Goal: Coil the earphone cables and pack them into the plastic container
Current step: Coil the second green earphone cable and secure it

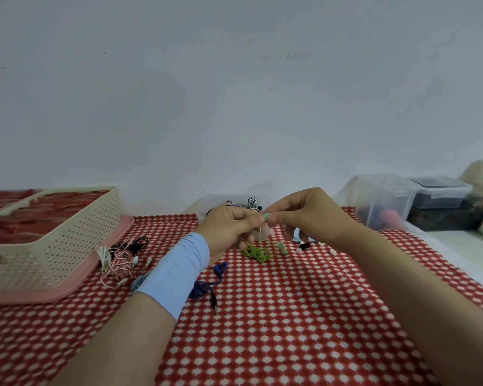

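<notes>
My left hand [229, 227] and my right hand [304, 215] meet above the table and pinch one bud of the green earphones [258, 252] between their fingertips. The green cable hangs down to a loose tangle on the cloth, with the other bud beside it. Behind my hands stands a clear plastic container [207, 203] with a few coiled earphones inside. A pink-and-white earphone tangle [120, 264] lies at the left, and blue earphones [209, 282] lie under my left wrist.
A cream perforated basket [67, 240] on a pink tray [101, 263] fills the left side. Clear lidded boxes [388, 201] and a dark box [441, 193] stand at the back right. Black earbuds [304, 246] lie under my right hand. A red-and-white checked cloth [276, 316] covers the table.
</notes>
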The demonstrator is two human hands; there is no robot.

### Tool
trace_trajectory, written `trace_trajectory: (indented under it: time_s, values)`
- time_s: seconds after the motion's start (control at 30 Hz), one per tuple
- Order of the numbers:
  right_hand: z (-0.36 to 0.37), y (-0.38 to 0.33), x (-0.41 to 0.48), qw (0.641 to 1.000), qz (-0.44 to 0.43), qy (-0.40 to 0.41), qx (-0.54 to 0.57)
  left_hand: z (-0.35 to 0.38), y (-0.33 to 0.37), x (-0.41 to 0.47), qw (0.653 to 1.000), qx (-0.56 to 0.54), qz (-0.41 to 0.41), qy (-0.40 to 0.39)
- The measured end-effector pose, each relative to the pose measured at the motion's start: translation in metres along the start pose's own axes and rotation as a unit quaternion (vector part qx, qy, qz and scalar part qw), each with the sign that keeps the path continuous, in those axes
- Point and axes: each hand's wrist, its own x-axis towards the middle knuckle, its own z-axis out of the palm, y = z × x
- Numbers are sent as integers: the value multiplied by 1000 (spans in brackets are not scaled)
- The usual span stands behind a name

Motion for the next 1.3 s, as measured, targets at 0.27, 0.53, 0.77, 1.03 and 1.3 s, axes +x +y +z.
trace_trajectory:
  time_s: [0.27, 0.53, 0.77, 1.03, 1.3]
  values:
    - [-4, -4, -4, 996, 47, -63, 52, -4, -2, -2, 1000, -12, -9, -18]
    - [-2, -2, -4, 976, 124, -117, 133, -8, 1, -5, 998, 19, 4, -63]
    - [0, 2, -5, 971, 129, -132, 150, -6, -5, -5, 998, -17, -20, -63]
    - [4, 4, -4, 979, 117, -95, 135, -5, -7, -4, 998, -18, -21, -54]
    - [0, 2, -3, 976, 121, -55, 171, -1, -7, 1, 997, 24, 47, 50]
